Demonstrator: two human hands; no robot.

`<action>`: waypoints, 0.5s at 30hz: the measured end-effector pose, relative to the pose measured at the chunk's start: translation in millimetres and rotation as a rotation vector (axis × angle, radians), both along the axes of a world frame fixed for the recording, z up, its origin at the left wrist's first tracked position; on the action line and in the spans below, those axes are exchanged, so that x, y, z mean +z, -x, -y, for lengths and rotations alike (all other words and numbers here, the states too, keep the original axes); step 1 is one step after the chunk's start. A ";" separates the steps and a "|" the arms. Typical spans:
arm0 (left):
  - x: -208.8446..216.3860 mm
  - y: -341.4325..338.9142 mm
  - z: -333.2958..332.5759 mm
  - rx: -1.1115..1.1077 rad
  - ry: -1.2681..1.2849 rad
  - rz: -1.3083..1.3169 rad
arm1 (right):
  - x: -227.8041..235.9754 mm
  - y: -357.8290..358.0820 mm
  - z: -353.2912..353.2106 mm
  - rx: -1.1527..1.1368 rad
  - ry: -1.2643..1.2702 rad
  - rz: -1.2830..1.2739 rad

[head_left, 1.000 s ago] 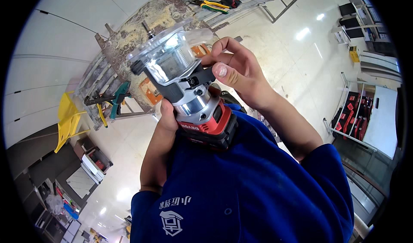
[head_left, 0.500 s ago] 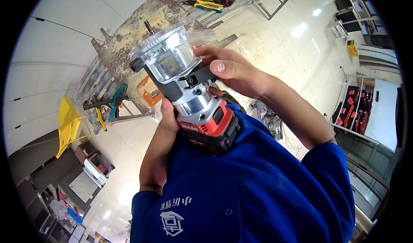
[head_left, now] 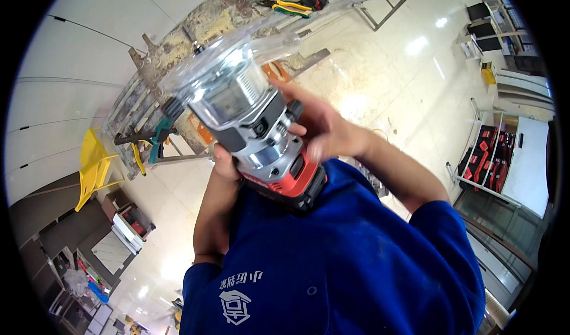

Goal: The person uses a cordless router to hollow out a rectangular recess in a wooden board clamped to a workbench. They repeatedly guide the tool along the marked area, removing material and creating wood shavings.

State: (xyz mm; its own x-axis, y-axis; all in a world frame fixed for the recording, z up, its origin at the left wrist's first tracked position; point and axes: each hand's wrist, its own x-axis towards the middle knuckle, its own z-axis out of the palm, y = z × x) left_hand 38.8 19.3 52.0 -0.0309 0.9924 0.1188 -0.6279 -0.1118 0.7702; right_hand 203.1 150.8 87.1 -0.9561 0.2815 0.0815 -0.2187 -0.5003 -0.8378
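Between the two hands sits a cordless trim router, clear base tilted up and away. Left hand grips its body from behind, steadying it; right hand, blurred, curls against its side near the black knob. Beyond the hands lies a dusty workbench.

The left hand is mostly hidden behind the trim router; the right hand is motion-blurred, its grip unclear
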 end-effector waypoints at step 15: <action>1.8 5.2 -7.2 -0.062 0.049 -0.034 | 27.7 -14.8 -0.9 0.133 -0.198 0.346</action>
State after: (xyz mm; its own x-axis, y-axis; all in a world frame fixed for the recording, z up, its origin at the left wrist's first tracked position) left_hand 33.5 26.5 53.8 0.0343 0.9970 0.0699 -0.6061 -0.0349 0.7946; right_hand 217.9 151.6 114.8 -0.9636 0.1645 -0.2107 0.1481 -0.3274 -0.9332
